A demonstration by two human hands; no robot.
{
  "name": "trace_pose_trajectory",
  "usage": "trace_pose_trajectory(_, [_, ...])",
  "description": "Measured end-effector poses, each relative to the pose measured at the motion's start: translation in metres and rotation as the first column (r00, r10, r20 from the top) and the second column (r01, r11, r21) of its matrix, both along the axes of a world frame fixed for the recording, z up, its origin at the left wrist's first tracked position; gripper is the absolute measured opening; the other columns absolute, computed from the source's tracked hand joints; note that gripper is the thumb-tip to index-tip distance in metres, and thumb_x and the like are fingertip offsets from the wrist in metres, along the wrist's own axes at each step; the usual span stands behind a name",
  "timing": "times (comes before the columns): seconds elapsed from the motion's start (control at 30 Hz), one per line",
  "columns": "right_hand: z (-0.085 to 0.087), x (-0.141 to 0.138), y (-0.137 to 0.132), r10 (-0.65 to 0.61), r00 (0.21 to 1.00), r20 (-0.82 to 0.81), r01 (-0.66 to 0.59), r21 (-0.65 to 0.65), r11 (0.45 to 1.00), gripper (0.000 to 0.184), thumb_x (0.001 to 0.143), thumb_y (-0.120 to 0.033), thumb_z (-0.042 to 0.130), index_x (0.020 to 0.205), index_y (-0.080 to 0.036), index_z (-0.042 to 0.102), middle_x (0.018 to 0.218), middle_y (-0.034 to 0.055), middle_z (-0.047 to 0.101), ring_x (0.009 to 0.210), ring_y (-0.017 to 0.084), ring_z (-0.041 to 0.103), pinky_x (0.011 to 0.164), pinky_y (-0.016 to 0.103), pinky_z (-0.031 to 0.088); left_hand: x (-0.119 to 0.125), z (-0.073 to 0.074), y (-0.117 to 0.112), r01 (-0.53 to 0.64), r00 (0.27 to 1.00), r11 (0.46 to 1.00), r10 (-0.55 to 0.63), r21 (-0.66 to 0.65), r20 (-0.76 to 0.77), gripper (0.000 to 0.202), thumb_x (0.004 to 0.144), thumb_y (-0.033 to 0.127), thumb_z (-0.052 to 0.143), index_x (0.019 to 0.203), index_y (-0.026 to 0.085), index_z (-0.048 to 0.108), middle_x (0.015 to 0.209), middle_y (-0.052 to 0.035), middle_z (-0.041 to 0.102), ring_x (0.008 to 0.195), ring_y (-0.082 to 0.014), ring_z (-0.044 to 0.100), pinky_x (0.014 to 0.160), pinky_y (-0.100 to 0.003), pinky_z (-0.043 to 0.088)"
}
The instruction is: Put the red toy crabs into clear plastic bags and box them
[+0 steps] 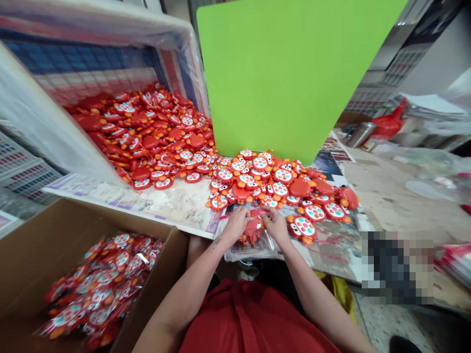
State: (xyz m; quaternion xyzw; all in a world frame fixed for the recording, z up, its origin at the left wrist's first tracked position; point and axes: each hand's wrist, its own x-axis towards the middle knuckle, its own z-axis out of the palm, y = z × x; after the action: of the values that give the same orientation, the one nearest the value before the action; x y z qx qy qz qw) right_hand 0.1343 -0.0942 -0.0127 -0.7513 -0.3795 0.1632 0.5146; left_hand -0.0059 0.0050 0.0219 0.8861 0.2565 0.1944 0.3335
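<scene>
My left hand and my right hand are close together at the near table edge, both gripping a clear plastic bag. A red crab-shaped toy sits partly inside the bag, between my fingers. More flat clear bags lie under it. Just beyond my hands spreads a heap of loose red crab toys with white dotted faces.
A bigger pile of the same toys fills a striped woven sack at the back left. A cardboard box at the near left holds bagged toys. A green board stands behind. Clutter lies at the right.
</scene>
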Motion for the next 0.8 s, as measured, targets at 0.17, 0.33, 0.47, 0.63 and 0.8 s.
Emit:
trace_pose_trajectory(0.17, [0.009, -0.01, 0.004, 0.015, 1.0, -0.022, -0.013, 0.105, 0.994, 0.036, 0.082, -0.028, 0.05, 0.113, -0.018, 0.063, 0.086, 0.0063, 0.072, 0.07, 0.021, 0.064, 0.067, 0.033, 0.05, 0.008, 0.002, -0.005, 0.058, 0.998, 0.991, -0.057, -0.123, 0.019, 0.008, 0.091, 0.017, 0.045, 0.087, 0.02, 0.051, 0.075, 0.0003, 0.055, 0.072, -0.0183, 0.054, 0.069, -0.028, 0.041])
trace_pose_trajectory(0.33, [0.014, -0.02, 0.002, -0.036, 0.996, -0.078, 0.053, 0.22, 0.974, 0.032, 0.088, -0.035, 0.048, 0.113, -0.018, 0.059, 0.086, 0.0067, 0.068, 0.067, 0.02, 0.063, 0.065, 0.035, 0.051, -0.003, 0.002, -0.002, -0.121, 0.973, 0.985, 0.142, -0.119, 0.18, 0.016, 0.085, 0.028, 0.062, 0.098, 0.02, 0.057, 0.1, -0.0061, 0.064, 0.1, -0.0237, 0.058, 0.09, -0.035, 0.044])
trace_pose_trajectory(0.47, [0.017, -0.021, 0.001, -0.022, 0.984, -0.176, 0.076, 0.308, 0.948, 0.034, 0.091, -0.041, 0.049, 0.116, -0.02, 0.055, 0.074, 0.0012, 0.061, 0.059, 0.019, 0.062, 0.06, 0.034, 0.051, -0.02, -0.011, 0.003, -0.306, 0.823, 0.831, 0.476, -0.465, 0.309, 0.045, 0.083, 0.039, 0.066, 0.12, 0.017, 0.054, 0.125, -0.0141, 0.057, 0.107, -0.0243, 0.059, 0.093, -0.038, 0.046])
trace_pose_trajectory(0.63, [0.019, -0.026, 0.004, -0.03, 0.978, -0.207, 0.098, 0.329, 0.939, 0.035, 0.091, -0.043, 0.051, 0.117, -0.02, 0.055, 0.077, 0.0016, 0.061, 0.062, 0.02, 0.064, 0.062, 0.036, 0.053, -0.029, -0.023, -0.003, 0.008, 0.869, 0.554, 0.409, -0.832, 0.28, 0.045, 0.071, 0.054, 0.074, 0.089, 0.015, 0.063, 0.086, -0.0053, 0.066, 0.076, -0.0165, 0.062, 0.07, -0.026, 0.048])
trace_pose_trajectory(0.8, [0.017, -0.021, 0.002, -0.088, 0.992, -0.095, 0.114, 0.317, 0.941, 0.036, 0.092, -0.041, 0.049, 0.121, -0.02, 0.056, 0.093, 0.0071, 0.066, 0.078, 0.022, 0.066, 0.071, 0.039, 0.055, -0.028, -0.018, -0.007, 0.022, 0.835, 0.483, 0.472, -0.875, 0.282, 0.044, 0.064, 0.05, 0.08, 0.079, 0.015, 0.059, 0.069, 0.001, 0.06, 0.06, -0.0099, 0.055, 0.058, -0.021, 0.042])
